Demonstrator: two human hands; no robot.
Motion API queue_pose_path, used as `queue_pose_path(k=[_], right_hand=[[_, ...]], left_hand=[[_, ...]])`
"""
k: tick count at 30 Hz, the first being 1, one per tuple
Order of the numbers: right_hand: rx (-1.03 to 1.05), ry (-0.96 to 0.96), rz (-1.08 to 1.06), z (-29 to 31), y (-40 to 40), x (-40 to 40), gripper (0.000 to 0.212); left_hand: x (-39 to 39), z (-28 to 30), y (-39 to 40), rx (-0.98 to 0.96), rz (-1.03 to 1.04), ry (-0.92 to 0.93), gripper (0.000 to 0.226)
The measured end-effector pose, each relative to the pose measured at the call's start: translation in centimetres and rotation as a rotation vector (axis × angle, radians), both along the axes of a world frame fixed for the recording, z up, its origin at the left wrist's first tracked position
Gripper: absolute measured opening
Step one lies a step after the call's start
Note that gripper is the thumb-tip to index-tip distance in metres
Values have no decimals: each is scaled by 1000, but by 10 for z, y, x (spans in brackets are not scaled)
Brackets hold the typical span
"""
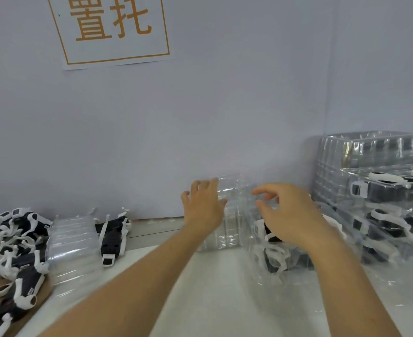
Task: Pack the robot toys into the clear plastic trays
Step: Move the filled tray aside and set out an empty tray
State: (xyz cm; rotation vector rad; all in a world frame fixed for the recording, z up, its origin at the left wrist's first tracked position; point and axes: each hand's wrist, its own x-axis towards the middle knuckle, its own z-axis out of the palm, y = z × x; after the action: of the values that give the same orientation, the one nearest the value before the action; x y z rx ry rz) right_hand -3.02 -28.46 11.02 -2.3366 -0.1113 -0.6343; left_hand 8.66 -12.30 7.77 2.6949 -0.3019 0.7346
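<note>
A clear plastic tray (234, 215) stands tilted on the white table (212, 300) near the wall. My left hand (203, 205) lies with spread, straight fingers against the tray's left side. My right hand (290, 212) hovers at its right edge with loosely curled fingers; I cannot tell if it touches. Below my right hand a black-and-white robot toy (273, 242) lies in another clear tray. A pile of loose robot toys (18, 242) sits at the far left, and a single toy (111, 237) lies beside a nested stack of empty trays (71, 242).
Packed trays (390, 207) holding robot toys are stacked at the right, with empty clear trays (370, 149) behind and above them. A grey wall with a paper sign (108, 27) closes off the back. Brown cardboard (35, 305) lies under the toy pile.
</note>
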Motion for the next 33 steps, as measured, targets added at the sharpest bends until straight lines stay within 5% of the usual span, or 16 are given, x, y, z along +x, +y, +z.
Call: queue_pose_path(k=[2,5,10,14,19,23,29,31,33], right_hand=[[-15,-8,16,2,7,1,26],[-7,-27,50,1,16,1,26],[64,-99,73,4,24,0,32],[289,-155,152,14,40,-5,30],[444,-183,333,24,71,-12,8],[442,-37,336,20,80,-13,17],[902,181,361,14,96,-6,29],[1063,269,376,13,98,-5,29],[1148,390,399,12,97,-5,27]], left_hand=[[12,14,12,51,-17,99,26],[17,31,21,-112,-48,-61,21],[-13,58,27,-800,-217,-234,10],[-59,59,38,-1098,-346,-171,7],[-111,32,53,-1112,-500,28,7],[-125,21,70,-1209,-472,125,4],[-127,31,103,-990,-497,70,21],[-121,28,116,-963,-280,-47,12],[-119,23,127,-942,44,3,32]])
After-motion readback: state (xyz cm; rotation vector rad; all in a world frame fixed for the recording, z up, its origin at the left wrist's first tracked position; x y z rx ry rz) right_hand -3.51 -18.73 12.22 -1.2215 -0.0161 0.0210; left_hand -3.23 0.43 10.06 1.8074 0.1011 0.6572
